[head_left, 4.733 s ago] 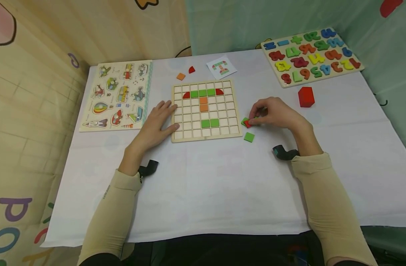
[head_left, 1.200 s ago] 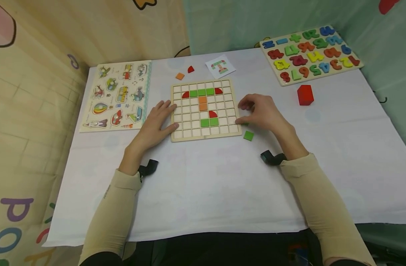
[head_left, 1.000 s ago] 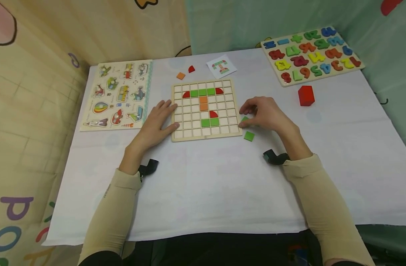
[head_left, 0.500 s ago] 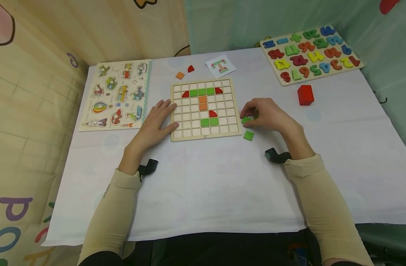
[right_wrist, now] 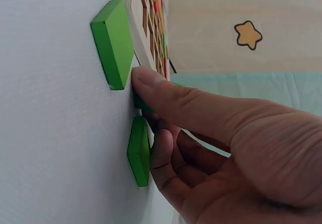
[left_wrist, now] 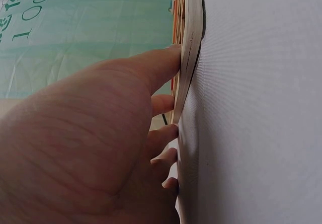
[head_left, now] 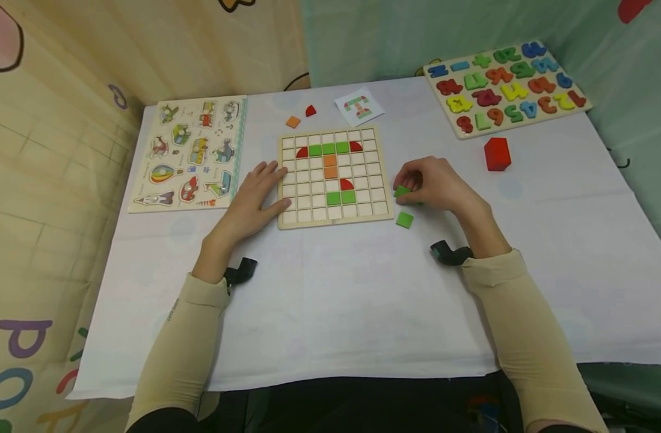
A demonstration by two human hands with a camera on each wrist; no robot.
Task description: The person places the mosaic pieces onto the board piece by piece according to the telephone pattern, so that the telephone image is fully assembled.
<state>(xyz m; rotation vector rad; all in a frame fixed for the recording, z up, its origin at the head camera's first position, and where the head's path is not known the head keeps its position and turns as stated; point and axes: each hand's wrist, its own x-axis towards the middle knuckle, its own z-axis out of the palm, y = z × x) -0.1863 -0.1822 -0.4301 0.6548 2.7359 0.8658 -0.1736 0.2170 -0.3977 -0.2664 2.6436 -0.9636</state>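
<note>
A wooden grid board [head_left: 365, 220] lies mid-table, with green squares [head_left: 329, 150], orange squares [head_left: 330, 166] and red quarter-circle tiles [head_left: 346, 184] in some cells. My left hand [head_left: 249, 195] rests along its left edge, fingers spread; in the left wrist view the thumb [left_wrist: 163, 65] touches the board's side [left_wrist: 190, 38]. Just off the right edge, my right hand [head_left: 441, 186] pinches a green square tile [head_left: 402, 191] between thumb and fingers. The right wrist view shows two more green tiles lying close by, one [right_wrist: 114, 45] before the thumb, another [right_wrist: 139, 151] beside the curled fingers.
Behind the board lie an orange tile [head_left: 293, 122], a red quarter-circle tile [head_left: 310, 110] and a pattern card [head_left: 359, 108]. A vehicle puzzle board [head_left: 186, 156] stands left, a number puzzle [head_left: 506, 90] back right. A red block [head_left: 497, 154] sits right of my right hand.
The red quarter-circle from my right hand now sits on the board above the right lower green square. That hand has since drawn back right and taken a green tile. My left hand stays put.
</note>
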